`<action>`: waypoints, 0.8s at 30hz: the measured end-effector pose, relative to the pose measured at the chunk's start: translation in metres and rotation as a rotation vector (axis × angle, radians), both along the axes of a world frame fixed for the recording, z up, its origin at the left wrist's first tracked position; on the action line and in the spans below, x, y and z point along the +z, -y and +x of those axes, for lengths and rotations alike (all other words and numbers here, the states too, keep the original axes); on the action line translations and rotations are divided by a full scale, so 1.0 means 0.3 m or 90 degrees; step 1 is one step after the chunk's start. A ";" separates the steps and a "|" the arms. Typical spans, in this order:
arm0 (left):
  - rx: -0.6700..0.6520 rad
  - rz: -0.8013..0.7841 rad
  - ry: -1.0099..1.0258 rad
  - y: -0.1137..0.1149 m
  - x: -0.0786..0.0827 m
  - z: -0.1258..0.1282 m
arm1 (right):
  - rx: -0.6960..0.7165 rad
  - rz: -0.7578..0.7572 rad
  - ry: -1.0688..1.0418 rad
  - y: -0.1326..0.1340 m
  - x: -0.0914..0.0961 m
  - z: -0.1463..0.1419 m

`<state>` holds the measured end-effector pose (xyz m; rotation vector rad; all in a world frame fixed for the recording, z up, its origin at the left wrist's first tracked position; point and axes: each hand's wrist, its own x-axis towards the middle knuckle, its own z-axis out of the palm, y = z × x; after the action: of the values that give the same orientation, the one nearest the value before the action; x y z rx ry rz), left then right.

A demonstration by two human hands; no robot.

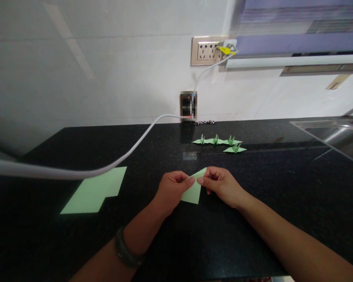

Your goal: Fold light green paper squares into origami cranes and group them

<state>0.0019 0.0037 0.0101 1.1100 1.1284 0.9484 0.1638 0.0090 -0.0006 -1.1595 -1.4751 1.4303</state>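
Observation:
A small piece of light green paper (pixel 193 194) is held between my two hands just above the black counter, its upper edge bent over. My left hand (pixel 173 190) pinches its left side between thumb and fingers. On the upper right corner, my right hand (pixel 221 184) grips the paper with thumb and forefinger. Part of the sheet is covered by my fingers. Beyond my hands, several folded green paper cranes (pixel 216 140) stand in a row, with one crane (pixel 235 149) in front of the others.
Flat green sheets (pixel 97 192) lie on the counter (pixel 147 243) at left. A white cable (pixel 135 147) crosses above them to a phone-like device (pixel 188 105) leaning on the wall. A sink (pixel 338 135) is at right; a wall socket (pixel 207 51) sits above.

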 end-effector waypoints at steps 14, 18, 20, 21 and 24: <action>-0.010 0.074 -0.068 -0.022 0.005 -0.020 | -0.044 0.036 0.019 -0.010 -0.006 0.014; -0.012 0.140 -0.146 -0.022 0.003 -0.029 | -0.043 0.087 0.068 -0.003 -0.002 0.009; -0.026 0.187 -0.189 -0.019 0.001 -0.033 | -0.057 0.174 0.104 0.003 0.010 0.010; -0.035 0.215 -0.216 -0.017 0.001 -0.034 | -0.061 0.234 0.130 0.006 0.017 0.011; -0.073 0.319 -0.311 -0.008 0.003 -0.032 | -0.011 0.410 0.216 0.013 0.035 0.015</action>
<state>-0.0077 0.0060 0.0111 1.8693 1.2250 0.9189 0.1682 0.0051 0.0099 -1.0141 -1.9563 0.6628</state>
